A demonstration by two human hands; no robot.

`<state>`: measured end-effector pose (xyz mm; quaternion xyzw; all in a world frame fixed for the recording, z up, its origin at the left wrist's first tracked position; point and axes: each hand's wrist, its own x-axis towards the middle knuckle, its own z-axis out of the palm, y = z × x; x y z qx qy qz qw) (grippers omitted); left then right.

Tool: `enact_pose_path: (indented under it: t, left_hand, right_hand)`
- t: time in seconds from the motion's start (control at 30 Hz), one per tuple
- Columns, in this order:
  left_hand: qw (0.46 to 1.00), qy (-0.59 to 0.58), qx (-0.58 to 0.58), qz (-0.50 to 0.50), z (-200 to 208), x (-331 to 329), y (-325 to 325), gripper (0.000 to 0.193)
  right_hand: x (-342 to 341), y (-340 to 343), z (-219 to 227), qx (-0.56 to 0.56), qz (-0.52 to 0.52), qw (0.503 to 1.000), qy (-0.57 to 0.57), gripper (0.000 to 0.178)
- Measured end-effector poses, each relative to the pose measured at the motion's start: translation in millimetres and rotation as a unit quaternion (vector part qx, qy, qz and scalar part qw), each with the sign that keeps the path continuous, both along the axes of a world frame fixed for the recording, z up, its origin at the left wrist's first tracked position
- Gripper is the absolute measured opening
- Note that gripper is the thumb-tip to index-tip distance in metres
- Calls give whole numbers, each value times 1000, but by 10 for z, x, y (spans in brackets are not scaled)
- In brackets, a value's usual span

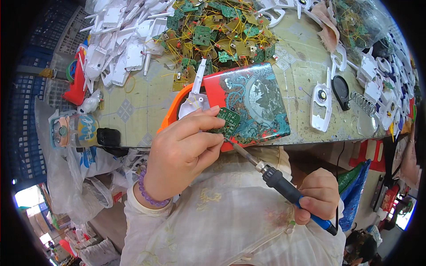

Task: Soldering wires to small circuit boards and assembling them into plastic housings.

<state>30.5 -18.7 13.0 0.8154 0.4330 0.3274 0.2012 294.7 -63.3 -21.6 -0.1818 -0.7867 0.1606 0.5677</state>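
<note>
Between the fingers of my left hand [184, 148] is a small green circuit board [230, 120], tilted above a red box with a dark, patterned lid [253, 102]. My right hand [320, 195] grips the blue and black handle of a soldering iron [284, 188]. The iron's tip meets or nearly meets the board's lower edge, close to my left fingertips; contact cannot be made out. A white plastic housing [193, 102] with a long stem lies just beyond my left hand, partly hidden by it. An orange curved rim [171, 113] shows beside the box.
White plastic housings [120, 44] are heaped at the far left, beside a pile of circuit boards with yellow wires [222, 33]. On the right lie a white housing [320, 108], a black oval part [341, 92] and a spring [364, 103]. A bottle [75, 129] stands at the left edge.
</note>
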Motion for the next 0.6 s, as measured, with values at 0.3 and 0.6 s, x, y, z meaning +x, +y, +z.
enact_pose_path:
  t: [0.3,0.6]
  left_hand:
    - [1000,-15,-9,5,-19,-10,-17,16]
    - [1000,-21,4,2,-29,-15,-15,15]
  right_hand:
    - [-27,76,131,38,29,999,-17,25]
    - [-81,81,271,26,16,999,-34,21]
